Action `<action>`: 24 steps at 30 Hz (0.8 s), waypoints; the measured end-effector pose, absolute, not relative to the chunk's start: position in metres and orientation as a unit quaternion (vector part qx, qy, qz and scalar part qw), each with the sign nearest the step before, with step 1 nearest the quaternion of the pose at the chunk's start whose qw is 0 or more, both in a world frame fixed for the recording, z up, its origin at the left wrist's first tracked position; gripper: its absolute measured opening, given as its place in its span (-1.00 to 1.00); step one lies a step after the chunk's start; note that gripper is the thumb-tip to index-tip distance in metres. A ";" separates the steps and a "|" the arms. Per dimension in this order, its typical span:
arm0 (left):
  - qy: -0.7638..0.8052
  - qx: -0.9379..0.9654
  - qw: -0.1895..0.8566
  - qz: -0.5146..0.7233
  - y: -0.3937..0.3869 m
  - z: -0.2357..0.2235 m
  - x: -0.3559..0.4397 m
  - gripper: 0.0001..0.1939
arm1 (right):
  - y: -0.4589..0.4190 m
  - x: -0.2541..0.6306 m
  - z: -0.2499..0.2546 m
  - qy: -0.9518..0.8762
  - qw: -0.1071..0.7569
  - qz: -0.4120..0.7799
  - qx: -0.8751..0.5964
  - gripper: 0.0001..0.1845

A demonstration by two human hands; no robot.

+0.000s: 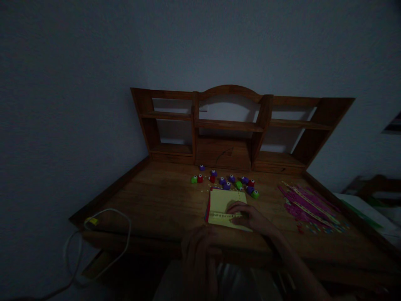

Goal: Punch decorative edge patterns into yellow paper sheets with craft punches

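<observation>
A stack of yellow paper sheets point(224, 200), with red and other colours showing at its left edge, lies at the front of the wooden desk. Across its lower part runs a pale yellow strip point(219, 215) with a row of small dark spots. My right hand point(250, 217) rests over the paper's right side, fingers and thumb curled on the strip's right end. My left hand point(199, 248) is at the desk's front edge, just below the paper, with fingers stretched out and apart from the sheets; it looks to hold nothing. Dim light hides finer detail.
Purple, red and green toys with big eyes point(227, 185) stand behind the paper, with tiny pale bits around them. Pink sheets point(305, 205) with yellow strips and small coloured pieces lie right. A wooden shelf point(228, 125) backs the desk; a white cable point(129, 230) hangs left.
</observation>
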State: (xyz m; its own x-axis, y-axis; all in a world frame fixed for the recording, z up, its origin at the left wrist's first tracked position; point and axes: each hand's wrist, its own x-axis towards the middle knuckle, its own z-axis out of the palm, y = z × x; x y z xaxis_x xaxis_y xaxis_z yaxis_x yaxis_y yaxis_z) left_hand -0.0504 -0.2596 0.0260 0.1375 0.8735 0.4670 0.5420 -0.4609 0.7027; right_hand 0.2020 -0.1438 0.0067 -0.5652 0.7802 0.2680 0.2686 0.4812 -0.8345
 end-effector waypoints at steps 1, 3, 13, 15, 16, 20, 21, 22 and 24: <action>0.484 0.728 0.184 0.450 -0.252 0.023 -0.050 -0.60 | -0.144 0.202 0.006 -0.795 0.333 0.386 -0.327 -0.70; 0.478 0.727 0.183 0.459 -0.234 0.015 -0.047 -0.50 | -0.144 0.201 0.004 -0.797 0.339 0.379 -0.325 -0.71; 0.461 0.712 0.265 0.460 -0.222 -0.016 -0.017 -0.22 | -0.144 0.205 0.001 -0.800 0.348 0.348 -0.342 -0.76; 0.466 0.706 0.282 0.454 -0.219 -0.017 -0.015 -0.24 | -0.144 0.204 0.002 -0.804 0.347 0.346 -0.336 -0.77; 0.466 0.707 0.291 0.445 -0.216 -0.018 -0.015 -0.26 | -0.144 0.204 0.002 -0.805 0.346 0.345 -0.336 -0.77; 0.460 0.736 0.291 0.403 -0.206 -0.023 -0.015 -0.34 | -0.144 0.203 0.002 -0.797 0.349 0.351 -0.345 -0.76; 0.459 0.743 0.281 0.397 -0.205 -0.023 -0.015 -0.34 | -0.144 0.203 0.001 -0.794 0.351 0.355 -0.347 -0.76; 0.460 0.750 0.268 0.393 -0.205 -0.022 -0.014 -0.32 | -0.143 0.203 0.000 -0.791 0.352 0.360 -0.347 -0.76; 0.466 0.762 0.243 0.379 -0.205 -0.018 -0.011 -0.30 | -0.142 0.204 -0.002 -0.785 0.358 0.370 -0.346 -0.76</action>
State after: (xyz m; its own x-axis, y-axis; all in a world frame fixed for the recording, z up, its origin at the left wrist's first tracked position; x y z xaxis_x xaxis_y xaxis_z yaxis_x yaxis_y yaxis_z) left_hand -0.0114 -0.2048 -0.0178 0.2798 0.8939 0.3503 0.5252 -0.4479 0.7236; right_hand 0.2041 -0.1422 -0.0017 -0.5048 0.8070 0.3064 0.2777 0.4880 -0.8275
